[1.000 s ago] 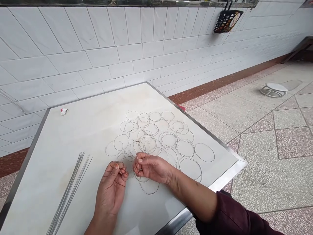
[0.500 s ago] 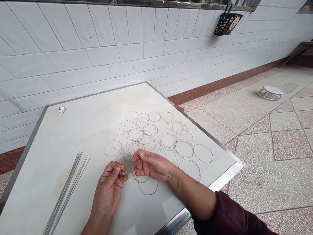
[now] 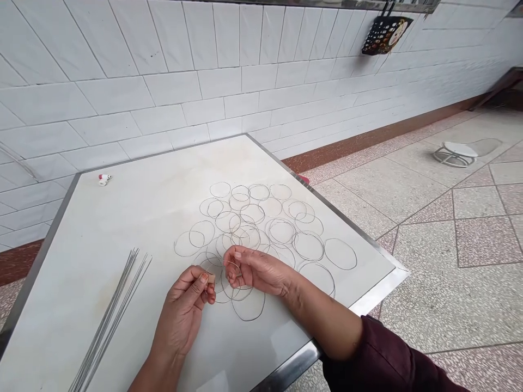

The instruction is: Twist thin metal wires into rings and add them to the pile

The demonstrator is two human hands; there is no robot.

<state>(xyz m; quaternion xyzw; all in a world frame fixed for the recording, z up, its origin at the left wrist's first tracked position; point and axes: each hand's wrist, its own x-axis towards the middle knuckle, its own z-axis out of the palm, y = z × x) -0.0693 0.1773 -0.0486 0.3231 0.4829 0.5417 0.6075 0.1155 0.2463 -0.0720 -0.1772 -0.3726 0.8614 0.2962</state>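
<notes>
My left hand (image 3: pixel 183 305) is curled over the table and pinches a small tan block (image 3: pixel 211 278) between thumb and fingers. My right hand (image 3: pixel 249 268) sits just beside it, its fingertips gripping a thin wire ring (image 3: pixel 233 274). Under and beyond both hands lies a spread of several overlapping thin wire rings (image 3: pixel 261 228) on the white marble tabletop (image 3: pixel 122 218). A bundle of straight thin metal wires (image 3: pixel 110 321) lies to the left of my left hand.
A small red-and-white object (image 3: pixel 104 179) lies near the table's far corner. The table has a steel edge (image 3: pixel 359 237) and stands against a white tiled wall (image 3: pixel 163 87). A black basket (image 3: pixel 386 35) hangs on the wall, and a round white stand (image 3: pixel 455 153) sits on the terrazzo floor.
My right hand has risen slightly up the picture, and the tan block now shows more clearly beside my left fingers. The view has drifted a little; the rings on the table have not visibly moved.
</notes>
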